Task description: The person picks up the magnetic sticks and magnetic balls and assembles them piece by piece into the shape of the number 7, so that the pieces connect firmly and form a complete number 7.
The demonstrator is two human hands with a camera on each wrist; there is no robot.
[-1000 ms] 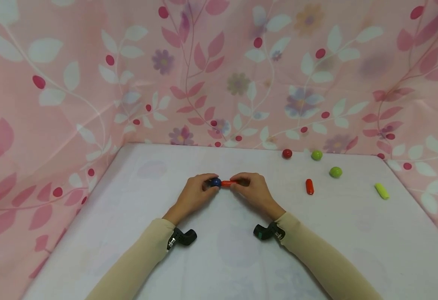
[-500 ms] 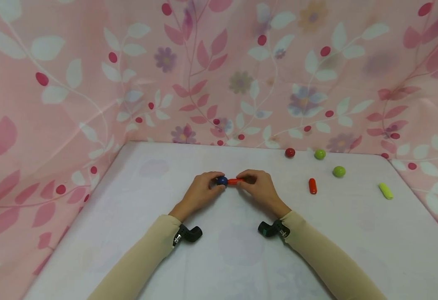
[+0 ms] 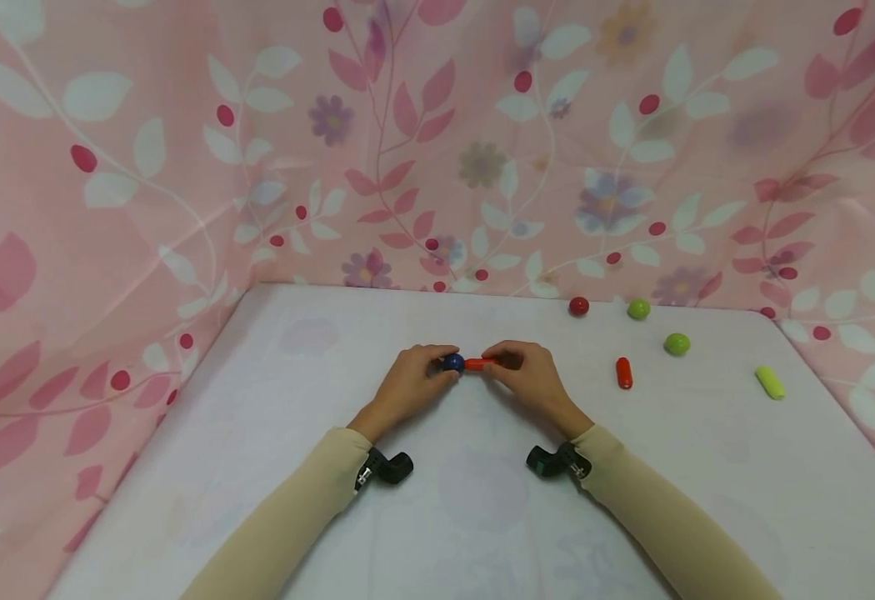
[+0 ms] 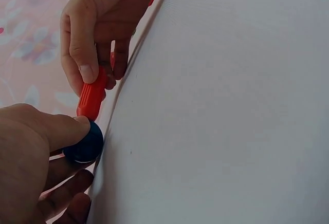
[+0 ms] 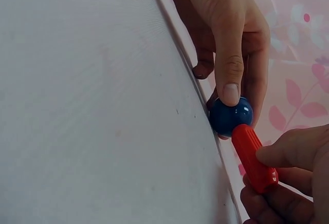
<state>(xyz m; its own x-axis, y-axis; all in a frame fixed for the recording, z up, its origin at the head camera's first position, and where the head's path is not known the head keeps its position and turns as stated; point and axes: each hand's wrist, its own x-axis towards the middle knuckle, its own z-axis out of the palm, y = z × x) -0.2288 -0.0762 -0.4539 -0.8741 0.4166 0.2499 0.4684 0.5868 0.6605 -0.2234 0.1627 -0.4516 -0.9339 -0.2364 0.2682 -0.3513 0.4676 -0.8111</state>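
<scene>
Rod [image 3: 475, 364] L-R, L end agst ball [image 3: 454, 362]

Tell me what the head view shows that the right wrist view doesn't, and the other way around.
Only the head view shows the loose pieces lying apart from the hands: a dark red ball, a green ball near the back edge, another green ball, a loose red stick and a yellow-green stick.

Only the right wrist view shows the grooves along the held red stick.

Both show the left hand holding the blue ball and the right hand pinching that stick.
</scene>
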